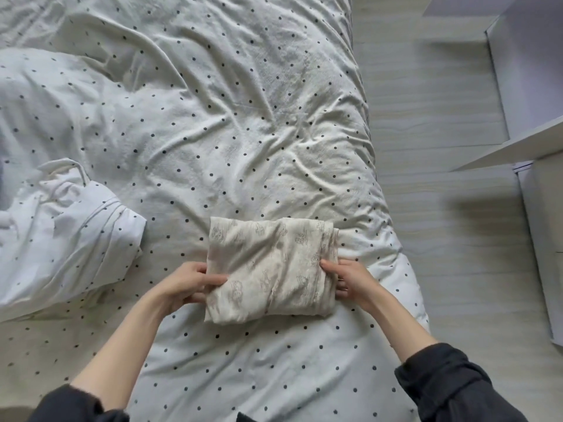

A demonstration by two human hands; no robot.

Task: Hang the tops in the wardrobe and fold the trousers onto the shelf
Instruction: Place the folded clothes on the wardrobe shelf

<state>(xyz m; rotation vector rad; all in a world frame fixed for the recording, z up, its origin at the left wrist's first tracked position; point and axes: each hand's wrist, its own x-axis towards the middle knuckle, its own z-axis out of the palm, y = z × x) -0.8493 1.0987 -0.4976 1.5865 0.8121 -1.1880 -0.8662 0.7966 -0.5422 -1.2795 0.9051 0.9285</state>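
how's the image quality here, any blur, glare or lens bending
Head view: soft, even daylight with no glare; folded trousers and both hands, left and right, fairly sharp; wide-angle lens bows the bed edge and the white shelf; corners slightly soft.

A: Hand status?
B: Left hand [190,283] low centre-left, thumb on top, fingers curled under, pinching. Right hand [347,281] mirrors it, thumb over, fingers wrapped at the side.
A: Arms?
B: Both forearms bare, reaching forward and converging. Dark sleeves [451,382] pushed up near the elbows.
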